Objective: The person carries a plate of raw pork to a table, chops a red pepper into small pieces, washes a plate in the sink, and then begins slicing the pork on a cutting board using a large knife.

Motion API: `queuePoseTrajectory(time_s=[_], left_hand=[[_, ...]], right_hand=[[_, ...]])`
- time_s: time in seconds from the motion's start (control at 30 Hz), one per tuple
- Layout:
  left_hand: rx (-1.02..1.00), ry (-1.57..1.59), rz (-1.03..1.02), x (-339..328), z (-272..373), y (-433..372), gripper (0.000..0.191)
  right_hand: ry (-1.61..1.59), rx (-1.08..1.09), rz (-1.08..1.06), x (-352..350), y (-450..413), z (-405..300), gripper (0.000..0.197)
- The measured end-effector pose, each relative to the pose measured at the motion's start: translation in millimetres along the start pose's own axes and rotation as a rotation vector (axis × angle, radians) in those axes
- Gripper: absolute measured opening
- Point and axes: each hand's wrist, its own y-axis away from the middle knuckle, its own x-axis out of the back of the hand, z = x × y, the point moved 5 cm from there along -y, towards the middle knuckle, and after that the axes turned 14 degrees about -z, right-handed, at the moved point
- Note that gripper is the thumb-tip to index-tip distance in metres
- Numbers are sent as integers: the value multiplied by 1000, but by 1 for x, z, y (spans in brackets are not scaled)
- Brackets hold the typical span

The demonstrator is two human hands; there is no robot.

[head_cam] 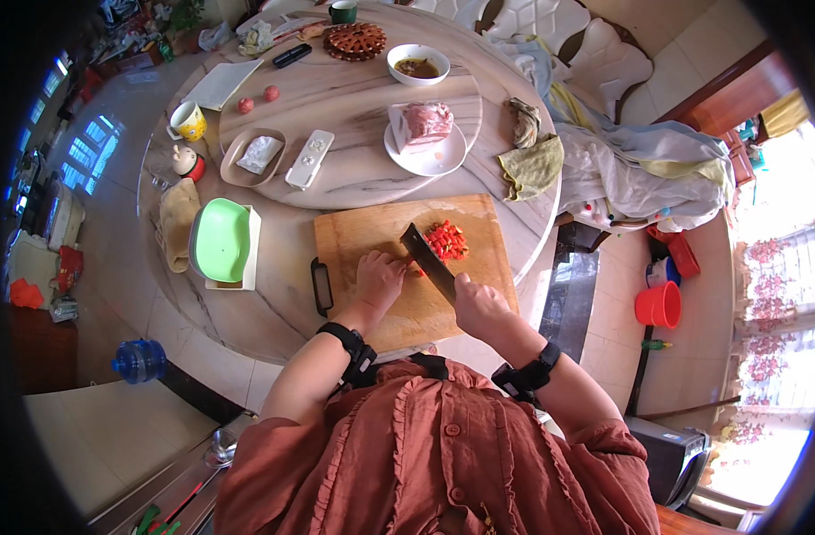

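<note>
A wooden cutting board (374,226) lies at the near edge of a round marble-patterned table. My right hand (481,306) grips the handle end of a dark-bladed kitchen knife (429,259), its blade slanting up and left over the board. Right of the blade sits a small pile of chopped red pepper (449,241). My left hand (379,277) rests on the board left of the blade, fingers bent, fingertips close to the knife. A few red bits lie near those fingertips; whether the fingers pinch a piece is hidden.
Beyond the board, a raised marble turntable (354,180) bears a white plate (453,159) with raw meat (429,124), a bowl of brown sauce (417,68) and a white remote-like object (310,159). Left stands a green plastic container (221,241). Cloths (533,167) lie at right.
</note>
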Motion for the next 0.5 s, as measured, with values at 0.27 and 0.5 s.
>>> queuePoseTrajectory(time_s=[0.27, 0.5], left_hand=[[11, -77, -5, 5, 10, 2, 5], [5, -40, -6, 2, -1, 3, 4]], right_hand=[[-36, -7, 18, -11, -8, 4, 15], [-76, 24, 39, 10, 3, -3, 16]])
